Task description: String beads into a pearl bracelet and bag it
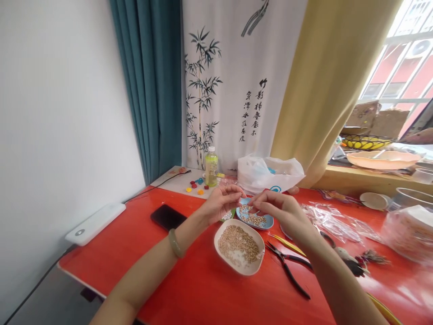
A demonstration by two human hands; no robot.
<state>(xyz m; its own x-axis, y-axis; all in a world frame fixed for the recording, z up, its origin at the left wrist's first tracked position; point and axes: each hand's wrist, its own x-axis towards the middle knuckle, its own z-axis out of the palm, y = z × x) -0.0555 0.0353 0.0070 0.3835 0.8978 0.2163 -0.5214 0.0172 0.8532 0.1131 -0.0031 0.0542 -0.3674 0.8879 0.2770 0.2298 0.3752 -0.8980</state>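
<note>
My left hand [226, 202], with a pale bangle [176, 243] on its wrist, is pinched closed above the bowls; what it holds is too small to make out. Close by on the right, my right hand [274, 205] also has its thumb and fingers pressed together, and anything between them is too small to name. Below the hands is a white bowl [216, 246] of small gold beads [241, 241]. Behind it lies a blue dish [269, 222] with more gold beads. A green dish [233, 214] holding pale beads is partly hidden by my left hand.
Pliers [286, 266] with black handles lie right of the bowl. A phone [168, 217] and a white box [96, 223] are on the left of the red table [176, 284]. Behind stand a bottle [211, 169] and a plastic bag [260, 174]. Clear packets [333, 221] and scissors [327, 239] are at right.
</note>
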